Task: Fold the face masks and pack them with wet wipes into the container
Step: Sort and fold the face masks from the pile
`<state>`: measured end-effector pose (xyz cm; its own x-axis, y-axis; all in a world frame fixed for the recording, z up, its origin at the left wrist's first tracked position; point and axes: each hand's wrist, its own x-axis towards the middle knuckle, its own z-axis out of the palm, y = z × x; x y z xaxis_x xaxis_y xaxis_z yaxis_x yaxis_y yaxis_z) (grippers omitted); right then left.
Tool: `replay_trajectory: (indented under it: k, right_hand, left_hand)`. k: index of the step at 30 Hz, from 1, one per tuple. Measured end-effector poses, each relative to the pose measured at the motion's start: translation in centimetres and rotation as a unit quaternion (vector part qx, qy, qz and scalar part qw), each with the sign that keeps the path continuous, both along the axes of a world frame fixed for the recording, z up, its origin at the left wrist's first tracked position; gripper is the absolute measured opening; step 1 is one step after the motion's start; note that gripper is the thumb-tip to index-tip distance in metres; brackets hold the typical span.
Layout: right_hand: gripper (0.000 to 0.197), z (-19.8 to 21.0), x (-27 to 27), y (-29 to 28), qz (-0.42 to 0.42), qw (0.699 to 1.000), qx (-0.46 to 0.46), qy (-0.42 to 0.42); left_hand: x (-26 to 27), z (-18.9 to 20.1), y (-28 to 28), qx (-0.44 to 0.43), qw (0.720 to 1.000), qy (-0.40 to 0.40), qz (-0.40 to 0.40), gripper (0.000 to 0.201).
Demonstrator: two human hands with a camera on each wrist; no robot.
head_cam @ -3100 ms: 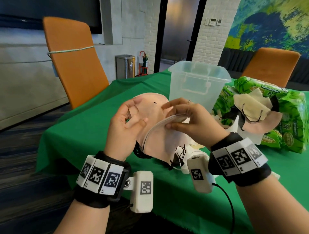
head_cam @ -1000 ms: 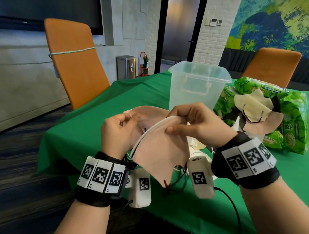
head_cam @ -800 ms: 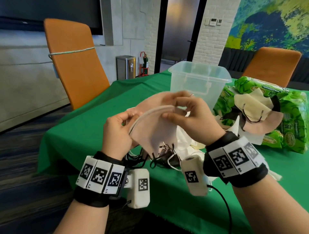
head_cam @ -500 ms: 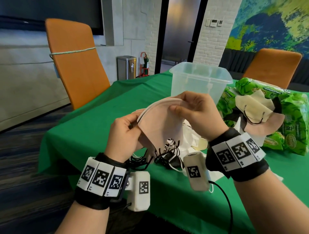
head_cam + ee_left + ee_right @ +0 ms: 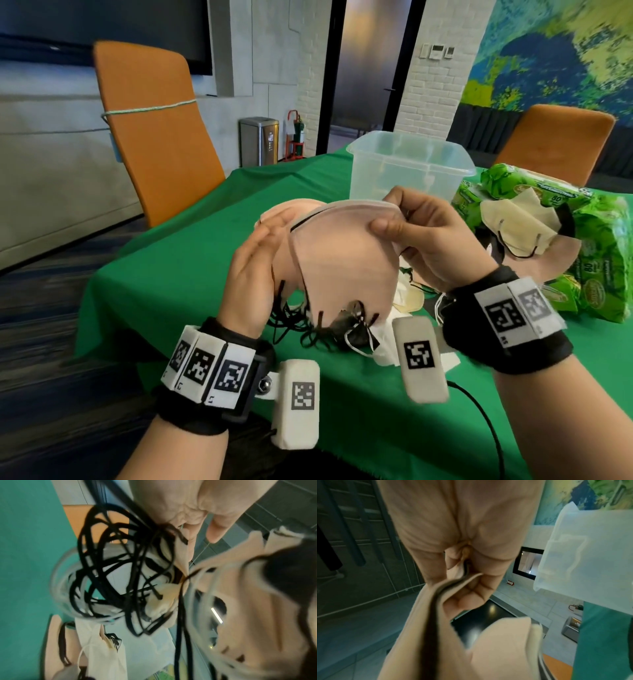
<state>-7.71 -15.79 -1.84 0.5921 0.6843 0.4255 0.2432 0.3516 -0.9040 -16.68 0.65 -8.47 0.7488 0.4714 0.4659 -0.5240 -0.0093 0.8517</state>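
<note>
Your right hand [image 5: 431,240] pinches one folded pink mask [image 5: 342,260] in the air before the single clear container [image 5: 407,164] — curved edge up, point down; your left hand [image 5: 253,270] lies flat-fingered against it.

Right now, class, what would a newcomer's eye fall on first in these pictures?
The pink face mask held up in the middle, the right hand pinching its top edge and the left hand against its left side. Behind it stands the clear container on the green tablecloth, with bright green wet wipes packs at right.
</note>
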Motion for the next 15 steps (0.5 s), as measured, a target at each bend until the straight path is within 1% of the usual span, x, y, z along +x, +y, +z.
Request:
replay_trajectory:
  k: [2,4,5,7,8,12,15]
  right_hand:
    - [0.017,-0.5,-0.2,0.6,0.004,1.0,-0.003,0.016]
    - [0.016,-1.2,0.0,1.3,-0.029,0.999,-0.009,0.016]
    - [0.019,-1.5,0.2,1.6,-0.058,0.998,-0.014,0.008]
    - [0.027,-2.0,0.4,2.1,-0.119,0.992,-0.029,-0.014]
    - [0.028,-2.2,0.3,2.2,-0.144,0.989,-0.038,-0.027]
    - [0.029,-2.6,0.2,2.4,-0.221,0.962,-0.104,-0.122]
    - [0.042,-1.9,0.1,1.9,-0.239,0.933,-0.187,-0.195]
  left_hand:
    - [-0.3,0.3,-0.6,-0.021,0.999,-0.002,-0.027,0.057]
    - [-0.3,0.0,-0.7,-0.056,0.997,0.009,-0.044,0.081]
    - [-0.2,-0.1,-0.8,-0.054,0.997,0.003,-0.055,0.078]
    - [-0.3,0.0,-1.3,-0.041,0.997,-0.01,-0.069,0.043]
    - [-0.3,0.0,-1.5,-0.037,0.997,-0.008,-0.069,0.033]
    - [-0.1,-0.5,-1.5,0.025,0.999,-0.014,-0.039,0.036]
    - [0.1,-0.7,-1.4,0.039,0.998,-0.016,-0.042,0.04]
